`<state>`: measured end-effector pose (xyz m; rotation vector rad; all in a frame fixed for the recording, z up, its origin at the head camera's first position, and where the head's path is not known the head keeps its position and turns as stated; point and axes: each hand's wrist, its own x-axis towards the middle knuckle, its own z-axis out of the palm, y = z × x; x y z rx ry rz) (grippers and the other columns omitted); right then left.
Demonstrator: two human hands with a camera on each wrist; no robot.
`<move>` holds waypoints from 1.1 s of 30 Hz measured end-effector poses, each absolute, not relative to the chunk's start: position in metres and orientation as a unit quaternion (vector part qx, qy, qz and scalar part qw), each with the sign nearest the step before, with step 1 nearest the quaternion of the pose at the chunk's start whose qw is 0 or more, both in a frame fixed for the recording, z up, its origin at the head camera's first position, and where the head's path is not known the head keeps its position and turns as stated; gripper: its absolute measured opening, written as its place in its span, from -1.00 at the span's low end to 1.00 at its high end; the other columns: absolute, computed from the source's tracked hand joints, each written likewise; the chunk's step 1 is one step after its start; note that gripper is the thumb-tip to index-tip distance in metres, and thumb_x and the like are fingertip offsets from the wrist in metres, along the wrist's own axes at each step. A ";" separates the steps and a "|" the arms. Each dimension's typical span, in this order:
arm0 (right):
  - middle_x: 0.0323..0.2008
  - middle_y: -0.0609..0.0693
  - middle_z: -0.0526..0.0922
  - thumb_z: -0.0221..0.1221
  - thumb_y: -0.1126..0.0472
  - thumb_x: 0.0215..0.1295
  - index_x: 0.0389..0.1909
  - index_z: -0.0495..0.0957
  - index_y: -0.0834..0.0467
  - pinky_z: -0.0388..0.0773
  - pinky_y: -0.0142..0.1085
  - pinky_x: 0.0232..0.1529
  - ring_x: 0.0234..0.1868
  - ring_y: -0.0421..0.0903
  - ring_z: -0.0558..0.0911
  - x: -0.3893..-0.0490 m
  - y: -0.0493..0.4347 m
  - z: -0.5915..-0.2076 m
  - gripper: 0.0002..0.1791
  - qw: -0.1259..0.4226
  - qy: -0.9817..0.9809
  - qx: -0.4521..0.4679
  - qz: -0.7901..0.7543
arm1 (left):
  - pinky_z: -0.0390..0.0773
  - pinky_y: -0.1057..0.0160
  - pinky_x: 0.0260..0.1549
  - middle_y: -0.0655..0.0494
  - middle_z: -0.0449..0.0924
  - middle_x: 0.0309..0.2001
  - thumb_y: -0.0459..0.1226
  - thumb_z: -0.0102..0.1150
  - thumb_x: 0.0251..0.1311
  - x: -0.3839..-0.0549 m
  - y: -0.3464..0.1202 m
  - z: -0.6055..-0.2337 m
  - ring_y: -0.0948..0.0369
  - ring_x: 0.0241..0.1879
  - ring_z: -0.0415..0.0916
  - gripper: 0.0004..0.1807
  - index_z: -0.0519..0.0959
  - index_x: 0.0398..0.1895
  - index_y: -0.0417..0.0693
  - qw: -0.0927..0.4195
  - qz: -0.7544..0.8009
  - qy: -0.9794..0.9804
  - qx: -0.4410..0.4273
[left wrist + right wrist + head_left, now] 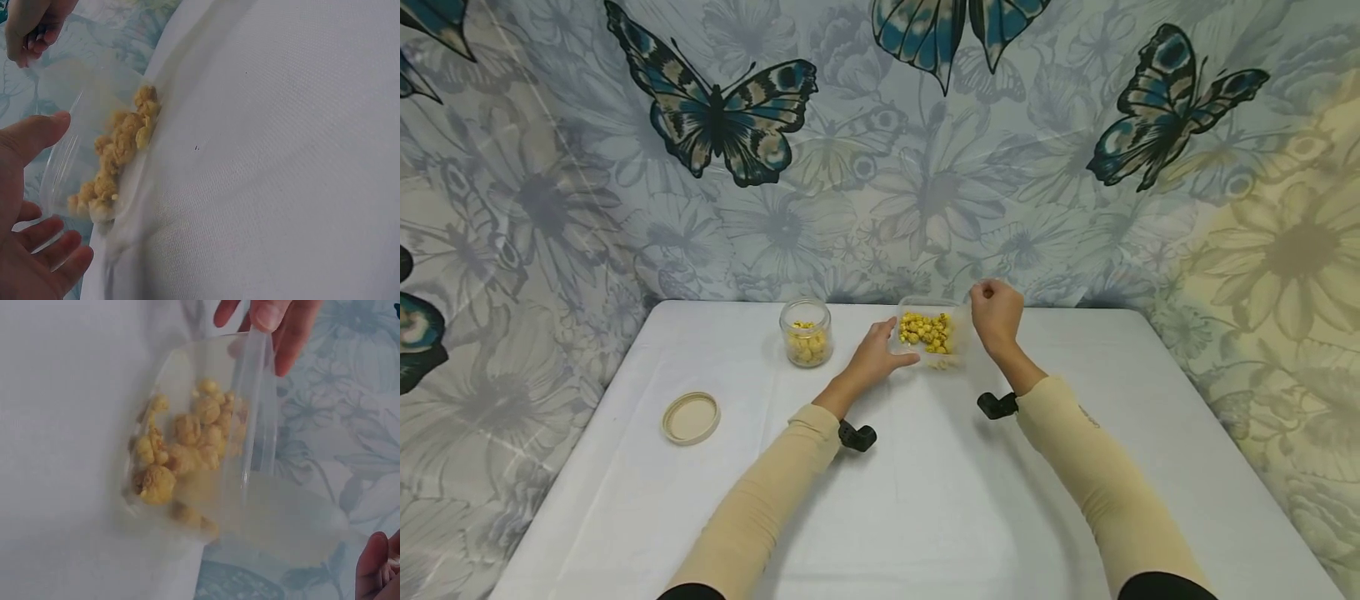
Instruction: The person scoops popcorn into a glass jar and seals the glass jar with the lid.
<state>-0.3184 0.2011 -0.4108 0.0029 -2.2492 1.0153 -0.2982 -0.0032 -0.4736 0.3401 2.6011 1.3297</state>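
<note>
Two containers: clear tub (250, 387) on the bench (917, 533); glass jar (806, 314) left of it.
Popcorn (927, 331): in jar and tub alike; work looks midway.
Lid (691, 418): off, farther left of the tub; capping left undone.
Left hand (877, 354): at tub's left side, fingers spread.
Right hand (997, 317): right of tub, fingers curled round a translucent piece (294, 519), perhaps a scoop.

Clear container (252, 384): open-topped, resting on the white tabletop (910, 500), partly filled with loose yellow popcorn (922, 328). Translucent scoop-like utensil (284, 519): broad end at the container's right side.
</note>
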 end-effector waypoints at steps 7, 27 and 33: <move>-0.70 0.31 0.62 0.01 0.40 0.25 -0.49 0.66 0.47 0.30 -0.43 -0.68 -0.80 -0.37 0.32 -0.316 0.202 -0.413 -0.71 0.339 -0.850 -0.017 0.403 | 0.41 -0.06 0.26 -0.19 0.30 0.31 0.01 0.31 0.18 -0.300 -0.001 -0.477 -0.06 0.32 0.33 -0.04 0.05 0.53 -0.08 0.084 0.458 0.877 0.120; -0.57 0.39 0.63 0.00 0.32 0.33 -0.34 0.67 0.44 0.35 -0.61 -0.77 -0.84 -0.54 0.36 -0.309 0.209 -0.415 -0.68 0.302 -0.827 -0.045 0.471 | 0.52 -0.04 0.10 -0.19 0.40 0.12 -0.17 0.24 0.27 -0.283 0.007 -0.485 -0.07 0.15 0.45 -0.26 0.22 0.46 -0.17 0.014 0.522 0.846 0.105; -0.52 0.41 0.65 0.02 0.28 0.34 -0.31 0.67 0.44 0.39 -0.59 -0.78 -0.85 -0.46 0.41 -0.306 0.211 -0.415 -0.68 0.287 -0.821 -0.062 0.489 | 0.55 -0.01 0.06 -0.18 0.41 0.07 -0.23 0.26 0.25 -0.281 0.009 -0.487 -0.06 0.10 0.47 -0.30 0.27 0.44 -0.15 0.000 0.544 0.834 0.092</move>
